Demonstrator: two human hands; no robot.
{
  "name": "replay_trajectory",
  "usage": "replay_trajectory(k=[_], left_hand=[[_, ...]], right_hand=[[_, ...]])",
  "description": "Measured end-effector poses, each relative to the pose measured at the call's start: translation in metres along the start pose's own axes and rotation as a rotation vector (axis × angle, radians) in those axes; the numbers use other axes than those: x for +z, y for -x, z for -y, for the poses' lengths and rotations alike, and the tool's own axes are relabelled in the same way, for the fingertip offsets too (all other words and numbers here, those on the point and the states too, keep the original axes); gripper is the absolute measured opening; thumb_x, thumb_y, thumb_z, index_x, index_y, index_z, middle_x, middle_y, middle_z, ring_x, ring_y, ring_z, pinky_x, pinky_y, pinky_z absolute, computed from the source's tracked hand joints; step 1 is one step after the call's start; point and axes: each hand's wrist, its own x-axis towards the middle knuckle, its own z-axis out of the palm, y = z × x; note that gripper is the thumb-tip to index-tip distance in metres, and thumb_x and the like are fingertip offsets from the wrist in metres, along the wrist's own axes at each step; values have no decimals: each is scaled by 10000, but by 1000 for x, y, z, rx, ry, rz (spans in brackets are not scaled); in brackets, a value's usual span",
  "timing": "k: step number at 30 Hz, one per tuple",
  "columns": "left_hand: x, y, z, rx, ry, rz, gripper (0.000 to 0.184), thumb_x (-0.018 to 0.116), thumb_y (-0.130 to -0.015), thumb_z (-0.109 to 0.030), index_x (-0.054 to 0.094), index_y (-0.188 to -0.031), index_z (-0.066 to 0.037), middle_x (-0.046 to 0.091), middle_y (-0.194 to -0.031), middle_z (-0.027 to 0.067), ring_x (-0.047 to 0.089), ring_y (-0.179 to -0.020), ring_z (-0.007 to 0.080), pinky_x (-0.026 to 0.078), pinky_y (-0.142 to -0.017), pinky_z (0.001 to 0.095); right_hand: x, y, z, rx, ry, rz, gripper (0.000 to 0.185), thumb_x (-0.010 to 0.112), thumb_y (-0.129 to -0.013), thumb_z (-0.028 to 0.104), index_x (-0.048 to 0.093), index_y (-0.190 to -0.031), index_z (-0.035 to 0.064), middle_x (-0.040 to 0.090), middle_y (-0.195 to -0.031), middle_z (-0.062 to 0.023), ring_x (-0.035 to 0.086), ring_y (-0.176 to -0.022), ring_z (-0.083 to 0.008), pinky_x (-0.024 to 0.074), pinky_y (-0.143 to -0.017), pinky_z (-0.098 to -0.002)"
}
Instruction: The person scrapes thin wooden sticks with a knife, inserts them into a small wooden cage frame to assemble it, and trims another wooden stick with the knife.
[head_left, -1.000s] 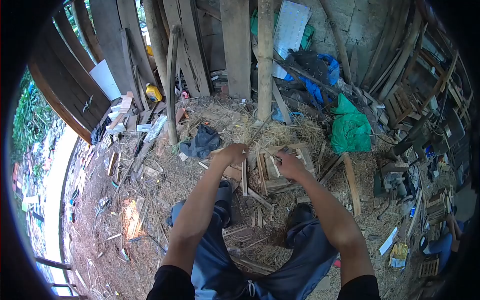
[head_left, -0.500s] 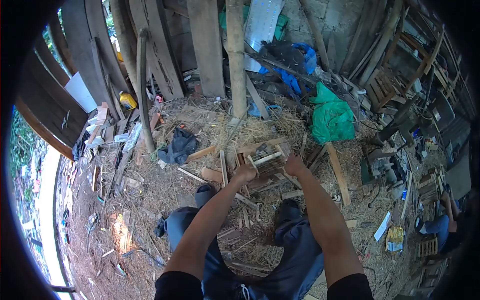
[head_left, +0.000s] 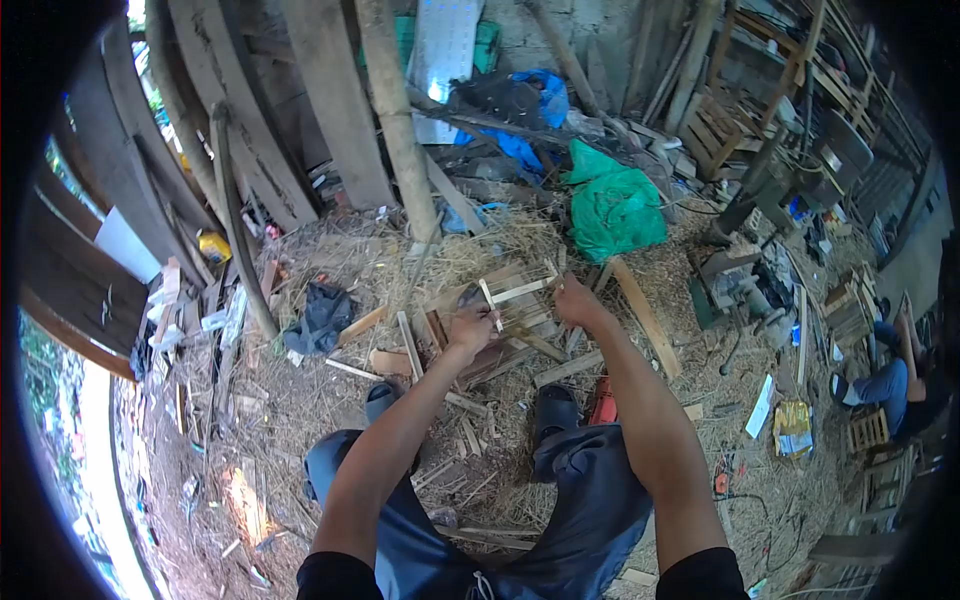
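A small frame of thin pale wooden strips is held up between my two hands. My left hand is closed round its left upright strip. At its right end, my right hand pinches the frame near the short end piece. Below and behind the frame, a wooden block or box lies on the straw, partly hidden by my left hand and the strips. A brown stick slants across just under the frame.
A green plastic sack lies beyond my right hand. An upright post stands ahead. A dark cloth and loose boards lie left; a long board lies right. A red tool is by my foot. Another person sits far right.
The view has swung right, so the surroundings shift left. The small frame, lifted between both hands since the earliest frame, now tilts differently. The red tool has come into view.
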Motion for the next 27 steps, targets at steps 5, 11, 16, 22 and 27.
replay_trajectory(k=[5,11,16,22,27], left_hand=[[58,-21,-11,66,-155,96,244,590,-873,-213,642,-962,8,659,-809,131,644,-693,217,507,-592,326],[160,-45,-8,216,-580,208,186,572,-811,-158,661,-869,-5,652,-854,207,627,-820,356,476,-725,437],[229,-67,55,77,-547,346,336,611,-772,-229,629,-986,30,624,-945,265,600,-942,386,464,-835,446],[273,-79,124,-175,-736,424,600,618,-741,-326,530,-1158,97,433,-1274,348,434,-1201,438,376,-1017,405],[267,-53,98,-200,-642,383,463,595,-740,-269,589,-1079,46,517,-1182,306,491,-1147,404,410,-976,407]], right_hand=[[-29,17,-73,11,-189,-118,328,396,-921,173,430,-1162,-48,593,-1028,-220,624,-823,-387,523,-730,-451],[-28,64,-168,268,-878,-231,343,397,-957,246,435,-1245,63,585,-856,-110,577,-628,-175,524,-507,-332],[52,51,-257,446,-951,-304,359,379,-894,120,456,-1234,32,590,-788,-93,557,-653,-165,537,-562,-343],[136,16,-329,508,-784,-210,339,391,-937,148,446,-1244,15,569,-877,-98,613,-779,-233,553,-668,-405],[183,-8,-389,71,7,-185,294,426,-920,153,519,-1152,-3,603,-953,-144,621,-807,-248,553,-709,-399]])
